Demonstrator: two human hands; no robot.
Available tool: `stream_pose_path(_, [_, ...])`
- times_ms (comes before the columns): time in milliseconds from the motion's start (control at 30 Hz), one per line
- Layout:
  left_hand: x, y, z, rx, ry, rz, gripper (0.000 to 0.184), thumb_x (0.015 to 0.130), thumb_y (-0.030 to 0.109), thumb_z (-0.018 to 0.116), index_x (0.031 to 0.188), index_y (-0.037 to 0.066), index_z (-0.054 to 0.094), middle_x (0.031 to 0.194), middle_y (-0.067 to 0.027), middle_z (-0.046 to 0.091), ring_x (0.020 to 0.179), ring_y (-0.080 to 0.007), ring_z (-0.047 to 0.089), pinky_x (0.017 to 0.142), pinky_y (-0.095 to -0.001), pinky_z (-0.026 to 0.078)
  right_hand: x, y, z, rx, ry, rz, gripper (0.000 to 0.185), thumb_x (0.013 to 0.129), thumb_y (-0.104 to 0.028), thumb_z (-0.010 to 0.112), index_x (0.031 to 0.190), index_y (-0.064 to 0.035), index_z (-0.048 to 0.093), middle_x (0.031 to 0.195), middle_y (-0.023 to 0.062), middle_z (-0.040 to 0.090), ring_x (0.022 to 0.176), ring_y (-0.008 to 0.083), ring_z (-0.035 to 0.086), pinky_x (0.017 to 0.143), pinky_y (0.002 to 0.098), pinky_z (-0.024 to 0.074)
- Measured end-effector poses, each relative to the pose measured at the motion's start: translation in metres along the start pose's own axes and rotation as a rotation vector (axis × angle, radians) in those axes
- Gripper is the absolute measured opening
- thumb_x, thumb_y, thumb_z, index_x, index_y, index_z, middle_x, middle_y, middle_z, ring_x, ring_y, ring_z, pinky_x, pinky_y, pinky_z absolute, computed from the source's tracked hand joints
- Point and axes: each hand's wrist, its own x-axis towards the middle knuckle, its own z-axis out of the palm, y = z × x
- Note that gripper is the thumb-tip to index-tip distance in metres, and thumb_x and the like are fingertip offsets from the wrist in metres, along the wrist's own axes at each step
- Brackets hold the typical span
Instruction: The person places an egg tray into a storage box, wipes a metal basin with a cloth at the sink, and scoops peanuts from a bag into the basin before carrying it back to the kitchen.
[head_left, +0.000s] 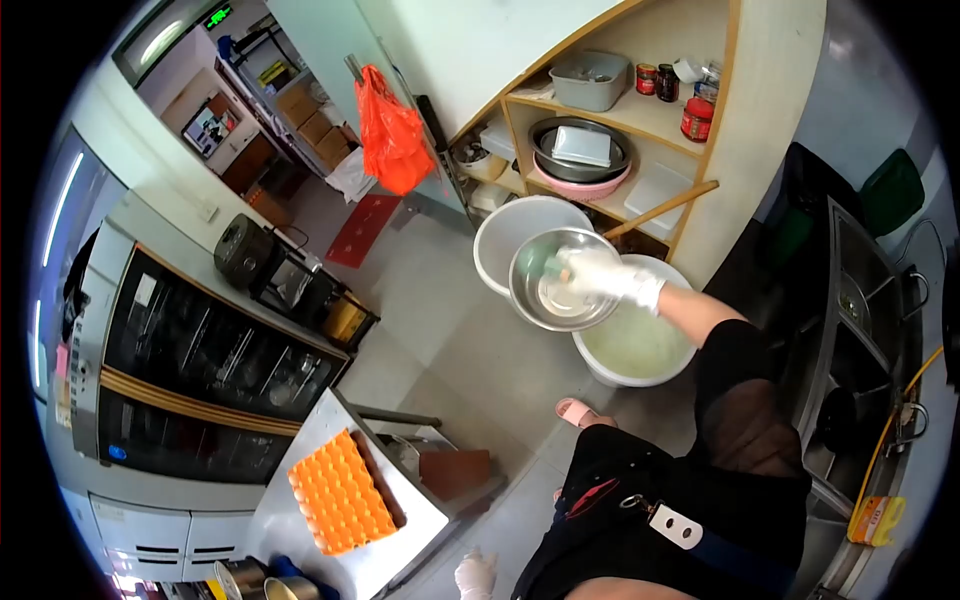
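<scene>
My right hand (596, 277), in a white glove, grips a shiny metal bowl (572, 322) at its right side, with the fingers over the rim and inside it. A pale greenish patch shows within the bowl; I cannot make out what it is. The bowl is above a white bucket (497, 232) and a white tub of cloudy, greenish water (640, 345), overlapping both in view. Low at the frame's bottom edge is my left hand (475, 577), also gloved and partly cut off. Its fingers look apart, and nothing shows in them.
Wooden shelves (650, 125) hold basins and jars behind the buckets; a wooden stick (662, 208) leans there. Steel sinks (850, 340) line the right. An orange egg tray (340, 492) lies on a metal table (412, 520) at lower left. A red bag (390, 135) hangs by the doorway.
</scene>
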Motion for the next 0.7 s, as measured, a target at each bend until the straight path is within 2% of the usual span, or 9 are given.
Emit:
stream_pose_path(33, [0.014,0.009,-0.003,-0.004,-0.048,0.031,0.045,0.077,0.043,0.06,0.098,0.003,0.061,0.087,-0.0141,0.065,0.082,-0.0312,0.062,0.073,-0.0398,0.049,0.015,0.017,-0.025,-0.235,0.099,0.06,0.025,0.077,-0.024,0.055,0.097,-0.007,0.055,0.078,0.0154,0.062,0.073,0.0319,0.062,0.063,0.0429,0.0484])
stream_pose_path(100, [0.038,0.031,-0.006,-0.018,-0.042,0.03,0.047,0.077,0.045,0.058,0.097,0.003,0.061,0.086,-0.0153,0.065,0.082,-0.031,0.062,0.073,-0.0398,0.049,0.058,0.064,-0.067,-0.335,0.255,0.222,0.025,0.079,-0.017,0.052,0.102,-0.0085,0.053,0.082,0.015,0.062,0.074,0.0308,0.062,0.062,0.0421,0.0489])
stream_pose_path(267, [0.111,0.079,-0.024,0.049,-0.281,-0.066,0.046,0.078,0.046,0.057,0.1,0.006,0.062,0.089,-0.0183,0.064,0.085,-0.0321,0.061,0.075,-0.0405,0.048,0.173,0.18,-0.167,-0.596,0.605,0.276,0.019,0.083,-0.016,0.049,0.1,-0.0086,0.053,0.085,0.0135,0.061,0.078,0.0293,0.062,0.064,0.0422,0.0483])
stream_pose_path(367, [0.149,0.102,-0.023,-0.014,-0.32,-0.115,0.045,0.078,0.045,0.057,0.1,0.006,0.062,0.09,-0.0188,0.063,0.087,-0.0325,0.061,0.076,-0.0407,0.048,0.239,0.225,-0.21,-0.742,0.619,0.372,0.014,0.085,-0.016,0.046,0.094,-0.0084,0.053,0.085,0.0131,0.062,0.082,0.0277,0.062,0.065,0.0415,0.0495])
stream_pose_path(433, [0.166,0.114,-0.017,-0.067,-0.35,-0.175,0.045,0.078,0.045,0.057,0.1,0.006,0.062,0.09,-0.0191,0.063,0.088,-0.0328,0.06,0.077,-0.0409,0.048,0.284,0.261,-0.228,-0.813,0.582,0.46,0.019,0.086,-0.02,0.048,0.1,-0.0097,0.055,0.084,0.0116,0.062,0.079,0.0285,0.062,0.065,0.0415,0.0484])
stream_pose_path(533, [0.177,0.118,-0.003,-0.169,-0.397,-0.262,0.043,0.078,0.044,0.057,0.1,0.007,0.062,0.091,-0.0196,0.063,0.089,-0.0333,0.06,0.078,-0.0411,0.047,0.328,0.298,-0.239,-0.81,0.523,0.484,0.032,0.09,-0.025,0.035,0.09,-0.0097,0.064,0.093,0.0149,0.063,0.085,0.03,0.062,0.07,0.0442,0.0489])
stream_pose_path(600, [0.167,0.136,-0.023,-0.352,-0.328,-0.168,0.042,0.079,0.043,0.054,0.099,0.007,0.062,0.095,-0.021,0.062,0.095,-0.0354,0.058,0.081,-0.0413,0.046,0.36,0.339,-0.231,-0.826,0.582,0.47,0.031,0.089,-0.024,0.036,0.091,-0.0094,0.064,0.095,0.0139,0.063,0.087,0.031,0.062,0.072,0.0453,0.0487])
stream_pose_path(633, [0.165,0.167,-0.06,-0.275,-0.366,-0.3,0.046,0.08,0.045,0.053,0.107,0.008,0.059,0.097,-0.0181,0.062,0.088,-0.0336,0.06,0.078,-0.042,0.047,0.361,0.328,-0.229,-0.827,0.55,0.449,0.031,0.089,-0.023,0.036,0.091,-0.0102,0.064,0.096,0.0141,0.063,0.088,0.0304,0.062,0.074,0.0454,0.0486])
stream_pose_path(700, [0.158,0.147,-0.012,-0.219,-0.263,-0.199,0.043,0.083,0.046,0.047,0.101,0.01,0.063,0.09,-0.0173,0.063,0.084,-0.0352,0.06,0.076,-0.0437,0.048,0.37,0.316,-0.228,-0.884,0.341,0.527,0.032,0.089,-0.024,0.035,0.091,-0.0114,0.064,0.096,0.0148,0.063,0.091,0.0305,0.061,0.077,0.046,0.0475])
